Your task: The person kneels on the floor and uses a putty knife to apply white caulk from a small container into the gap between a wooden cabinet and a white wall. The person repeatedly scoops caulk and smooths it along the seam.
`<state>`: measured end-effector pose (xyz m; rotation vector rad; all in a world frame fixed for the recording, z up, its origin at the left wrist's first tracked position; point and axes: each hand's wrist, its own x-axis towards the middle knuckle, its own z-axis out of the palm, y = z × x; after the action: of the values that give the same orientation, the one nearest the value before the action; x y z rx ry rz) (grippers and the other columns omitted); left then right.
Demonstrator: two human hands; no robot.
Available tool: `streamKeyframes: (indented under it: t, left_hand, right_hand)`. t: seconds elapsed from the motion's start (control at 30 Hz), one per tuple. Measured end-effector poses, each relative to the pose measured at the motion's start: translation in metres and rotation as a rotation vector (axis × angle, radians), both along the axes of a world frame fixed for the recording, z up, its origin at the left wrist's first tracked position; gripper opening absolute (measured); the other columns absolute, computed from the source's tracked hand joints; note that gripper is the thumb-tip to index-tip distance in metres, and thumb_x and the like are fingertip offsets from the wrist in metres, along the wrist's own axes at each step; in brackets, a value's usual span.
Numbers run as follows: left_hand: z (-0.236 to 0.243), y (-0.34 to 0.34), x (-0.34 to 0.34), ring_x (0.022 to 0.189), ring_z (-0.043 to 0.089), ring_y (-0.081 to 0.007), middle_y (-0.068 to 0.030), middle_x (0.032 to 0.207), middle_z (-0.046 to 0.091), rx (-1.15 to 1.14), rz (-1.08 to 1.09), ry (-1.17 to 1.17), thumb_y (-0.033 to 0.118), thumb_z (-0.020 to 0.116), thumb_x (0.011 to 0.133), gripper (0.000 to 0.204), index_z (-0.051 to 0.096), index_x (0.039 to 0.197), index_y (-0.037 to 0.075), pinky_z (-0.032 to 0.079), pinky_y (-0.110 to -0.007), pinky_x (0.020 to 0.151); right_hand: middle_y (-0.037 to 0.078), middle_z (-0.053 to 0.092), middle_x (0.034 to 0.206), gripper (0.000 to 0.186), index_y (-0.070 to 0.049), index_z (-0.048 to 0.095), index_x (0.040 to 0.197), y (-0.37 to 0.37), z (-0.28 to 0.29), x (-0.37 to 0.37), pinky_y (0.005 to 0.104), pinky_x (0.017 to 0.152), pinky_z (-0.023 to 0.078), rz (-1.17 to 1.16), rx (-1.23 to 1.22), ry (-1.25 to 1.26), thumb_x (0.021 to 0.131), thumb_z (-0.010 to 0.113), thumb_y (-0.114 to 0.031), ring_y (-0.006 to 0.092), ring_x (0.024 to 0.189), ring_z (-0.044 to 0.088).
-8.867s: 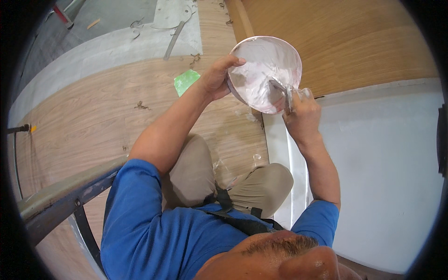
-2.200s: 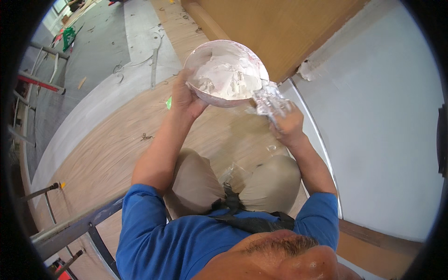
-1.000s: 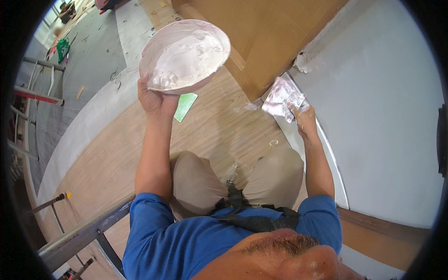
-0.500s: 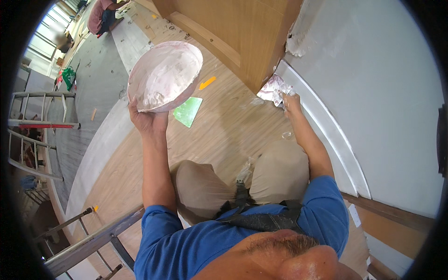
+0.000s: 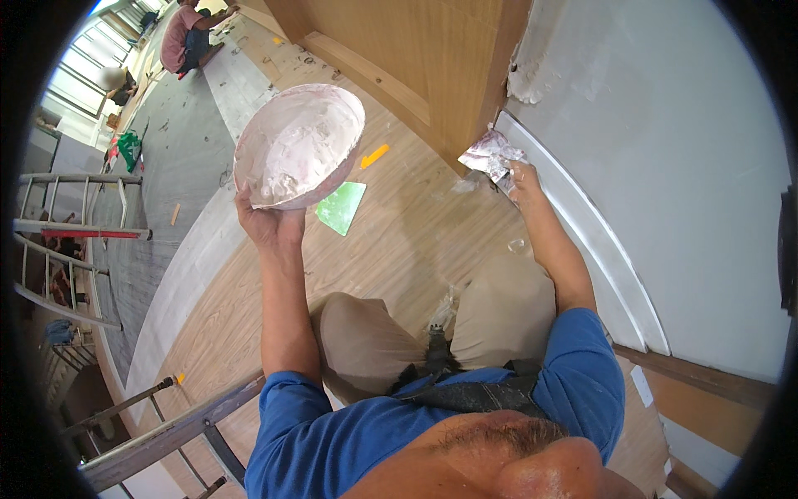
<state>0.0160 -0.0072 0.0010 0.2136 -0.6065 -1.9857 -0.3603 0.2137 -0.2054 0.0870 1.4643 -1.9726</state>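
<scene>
My left hand [image 5: 273,226] holds up a round bowl [image 5: 301,148] by its near rim, tilted so that its inside shows. White paste coats the bowl's inner wall, with lumps of it near the bottom. In my right hand [image 5: 524,183] is a putty knife [image 5: 492,155] smeared with white paste; my fingers are closed round it and hide its handle. Its blade is by the corner where the wooden panel [image 5: 432,62] meets the white curved skirting [image 5: 582,218]. I cannot tell whether the blade touches either one.
On the wood-look floor [image 5: 391,241] lie a green sheet [image 5: 341,208] and an orange strip [image 5: 375,156]. A grey wall [image 5: 665,166] curves along the right. Metal ladders [image 5: 83,226] and a rail [image 5: 183,424] stand at the left. Another person [image 5: 184,40] crouches far off.
The bowl and my left hand have shifted slightly right and down in the picture, along with much of the background. My right hand with the putty knife stays by the corner.
</scene>
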Motion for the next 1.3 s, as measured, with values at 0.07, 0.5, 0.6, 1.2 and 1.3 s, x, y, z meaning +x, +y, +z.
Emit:
streamKeyframes:
  t: [0.07,0.5,0.6,1.2,1.3]
  left_hand:
    - [0.0,0.0,0.0,0.135,0.042,-0.036,-0.0146,0.145,0.046,0.014,-0.015,0.013,0.023,0.062,0.078,0.066,0.045,0.141,0.012,0.031,-0.058,0.113]
    - [-0.002,-0.001,-0.008,0.134,0.042,-0.0358,-0.015,0.144,0.046,0.039,-0.076,0.05,0.022,0.065,0.076,0.067,0.047,0.14,0.01,0.031,-0.056,0.114]
    - [-0.001,0.002,-0.01,0.134,0.042,-0.0358,-0.0149,0.144,0.046,0.06,-0.103,0.055,0.021,0.064,0.077,0.066,0.047,0.139,0.01,0.031,-0.056,0.114]
    - [-0.013,0.018,-0.031,0.132,0.043,-0.0363,-0.0173,0.142,0.046,0.144,-0.249,-0.117,0.021,0.06,0.08,0.066,0.041,0.141,0.007,0.034,-0.054,0.113]
    - [-0.017,0.014,-0.026,0.132,0.043,-0.0365,-0.0173,0.142,0.046,0.176,-0.228,-0.11,0.022,0.06,0.08,0.065,0.042,0.141,0.007,0.034,-0.054,0.112]
  right_hand:
    - [0.013,0.067,0.093,0.024,0.005,0.064,0.102,0.001,-0.001,-0.004,0.037,0.06,0.057,0.008,-0.028,-0.038,0.079,0.07,-0.001,0.0237,0.077,0.069]
    - [0.015,0.066,0.111,0.041,0.003,0.056,0.122,0.011,0.007,0.001,0.0436,0.082,0.06,0.117,-0.279,-0.134,0.082,0.067,0.003,0.0278,0.096,0.068]
    - [0.013,0.064,0.116,0.044,0.0,0.055,0.125,0.017,0.031,0.012,0.0428,0.085,0.059,0.114,-0.288,-0.109,0.083,0.069,0.001,0.027,0.101,0.066]
    - [0.015,0.068,0.106,0.025,-0.004,0.068,0.099,0.005,0.177,0.148,0.0441,0.085,0.051,0.578,0.28,2.324,0.077,0.06,-0.014,0.0318,0.098,0.066]
    - [0.015,0.069,0.106,0.026,-0.004,0.069,0.099,0.01,0.18,0.148,0.044,0.086,0.051,0.636,0.301,2.324,0.076,0.061,-0.014,0.0321,0.098,0.066]
